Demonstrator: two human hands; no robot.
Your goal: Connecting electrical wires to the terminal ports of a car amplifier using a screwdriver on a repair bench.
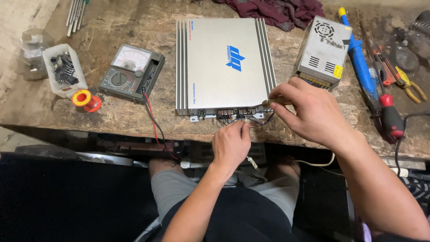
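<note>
Nearest, the left hand (230, 144) pinches thin wires (252, 122) at the counter (125, 117) edge, fingers clamped on them. The right hand (309, 110) grips a screwdriver (275, 102), fingers closed round its handle, tip at the terminal strip (233, 112). The step looks like fastening wires; next calls for steady turning. Behind lies the silver, finned amplifier (224, 62), flat and central.

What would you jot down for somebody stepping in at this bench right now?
Left hand: pinching thin wires at the terminal strip on the front edge of the silver amplifier.
Right hand: gripping a screwdriver, tip aimed at the same terminals.
Nearby: analog multimeter to the left with red and black leads trailing off the bench, metal power supply to the right.
Done: some wires sit at the terminals.
Left: whether they are tightened cannot be seen.
</note>
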